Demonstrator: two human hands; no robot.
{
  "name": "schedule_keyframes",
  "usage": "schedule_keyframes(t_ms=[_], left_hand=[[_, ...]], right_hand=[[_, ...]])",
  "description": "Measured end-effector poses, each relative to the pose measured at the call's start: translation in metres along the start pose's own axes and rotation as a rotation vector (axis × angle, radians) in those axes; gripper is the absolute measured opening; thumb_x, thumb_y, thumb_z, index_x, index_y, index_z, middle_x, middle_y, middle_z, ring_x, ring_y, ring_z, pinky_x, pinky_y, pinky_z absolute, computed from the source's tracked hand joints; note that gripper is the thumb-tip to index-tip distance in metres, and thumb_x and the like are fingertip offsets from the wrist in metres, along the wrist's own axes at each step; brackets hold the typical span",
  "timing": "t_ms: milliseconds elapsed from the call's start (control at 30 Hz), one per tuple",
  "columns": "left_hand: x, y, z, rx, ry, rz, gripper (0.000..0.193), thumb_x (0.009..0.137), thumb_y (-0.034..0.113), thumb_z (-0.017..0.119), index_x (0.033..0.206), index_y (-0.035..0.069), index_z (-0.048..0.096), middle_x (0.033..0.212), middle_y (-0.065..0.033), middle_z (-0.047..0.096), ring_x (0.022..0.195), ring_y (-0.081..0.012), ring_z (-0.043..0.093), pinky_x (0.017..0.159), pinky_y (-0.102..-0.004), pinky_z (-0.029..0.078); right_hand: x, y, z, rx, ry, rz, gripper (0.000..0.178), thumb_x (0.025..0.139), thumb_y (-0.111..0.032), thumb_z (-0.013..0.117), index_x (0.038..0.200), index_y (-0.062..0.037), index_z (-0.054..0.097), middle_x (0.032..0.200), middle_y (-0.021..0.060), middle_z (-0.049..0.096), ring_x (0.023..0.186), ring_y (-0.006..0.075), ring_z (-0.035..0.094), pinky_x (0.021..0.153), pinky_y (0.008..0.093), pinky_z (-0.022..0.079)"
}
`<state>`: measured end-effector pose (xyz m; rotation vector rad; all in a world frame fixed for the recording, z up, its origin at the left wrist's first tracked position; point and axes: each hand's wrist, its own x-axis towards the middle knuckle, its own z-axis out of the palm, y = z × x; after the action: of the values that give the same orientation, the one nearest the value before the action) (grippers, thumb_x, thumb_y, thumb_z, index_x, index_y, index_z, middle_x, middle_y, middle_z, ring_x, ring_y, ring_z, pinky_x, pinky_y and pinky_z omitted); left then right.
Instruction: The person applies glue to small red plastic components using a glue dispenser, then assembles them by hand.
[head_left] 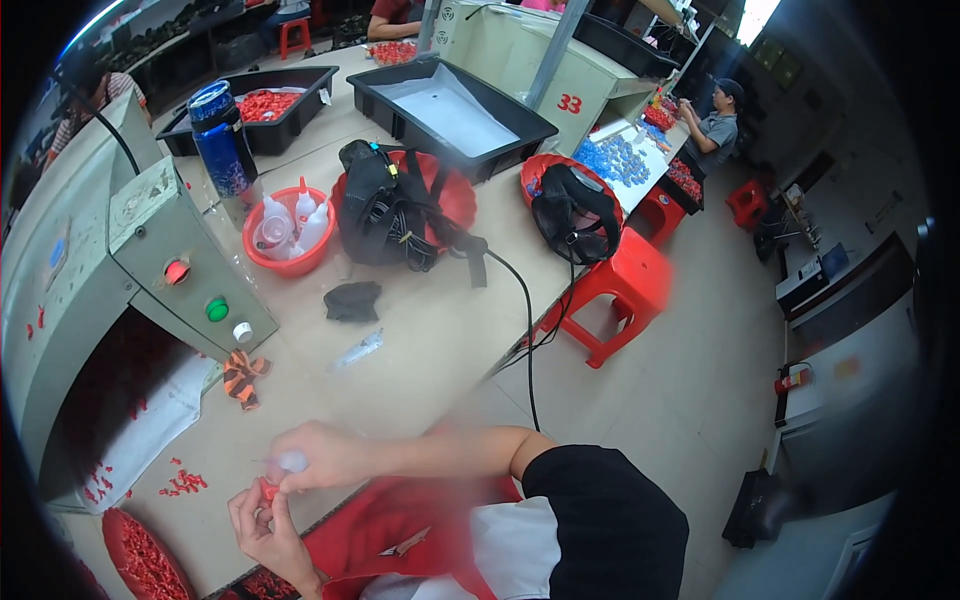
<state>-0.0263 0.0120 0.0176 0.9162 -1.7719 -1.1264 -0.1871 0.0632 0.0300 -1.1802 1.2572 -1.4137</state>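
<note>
My left hand [268, 535] pinches a small red plastic piece [269, 490] between thumb and fingertips. Just above it, my right hand [325, 458] is closed round a small translucent squeeze bottle [292, 461], its thin tip pointing left. The two hands nearly meet over the near table edge, and the exact contact between tip and piece is too small to make out. Several loose red pieces [184, 482] lie on the table to the left of my hands. A red tray [125, 525] heaped with similar pieces stands at the lower left.
A grey-green machine [150, 250] with buttons and a white-lined opening fills the left. Beyond my hands are a red bowl [291, 266] of squeeze bottles, a blue flask [222, 150], a black bag [385, 215] and black trays [520, 125]. A cable [525, 300] hangs past a red stool [625, 285].
</note>
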Motion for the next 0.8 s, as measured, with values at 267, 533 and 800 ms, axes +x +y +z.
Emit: schedule_keyframes(t_ms=[267,533,800], left_hand=[[-0.005,-0.003,-0.008,-0.032,-0.004,-0.015,0.027,0.073,-0.011,0.061,0.099,-0.007,0.059,0.092,-0.0072,0.05,0.074,-0.011,0.052,0.057,-0.0185,0.046],[-0.008,0.007,-0.006,0.149,-0.011,0.015,0.022,0.073,-0.006,0.065,0.095,-0.005,0.061,0.09,-0.0074,0.054,0.081,-0.015,0.055,0.069,-0.0235,0.048],[-0.003,0.011,-0.007,0.021,0.011,0.006,0.032,0.067,-0.007,0.071,0.098,-0.003,0.062,0.09,-0.009,0.056,0.076,-0.0129,0.059,0.062,-0.0212,0.051]], right_hand=[[-0.004,0.003,0.006,-0.001,-0.054,0.082,0.015,0.073,-0.011,0.065,0.085,-0.003,0.061,0.073,0.0069,0.061,0.064,0.0132,0.06,0.059,0.0261,0.047],[-0.008,0.006,0.005,0.114,0.019,0.07,0.011,0.074,-0.008,0.067,0.081,-0.0013,0.061,0.081,0.0059,0.061,0.076,0.0113,0.059,0.068,0.0263,0.048],[-0.003,-0.002,-0.001,0.115,-0.067,0.158,0.012,0.076,-0.004,0.067,0.082,0.0021,0.059,0.095,0.0077,0.06,0.085,0.013,0.056,0.075,0.0263,0.045]])
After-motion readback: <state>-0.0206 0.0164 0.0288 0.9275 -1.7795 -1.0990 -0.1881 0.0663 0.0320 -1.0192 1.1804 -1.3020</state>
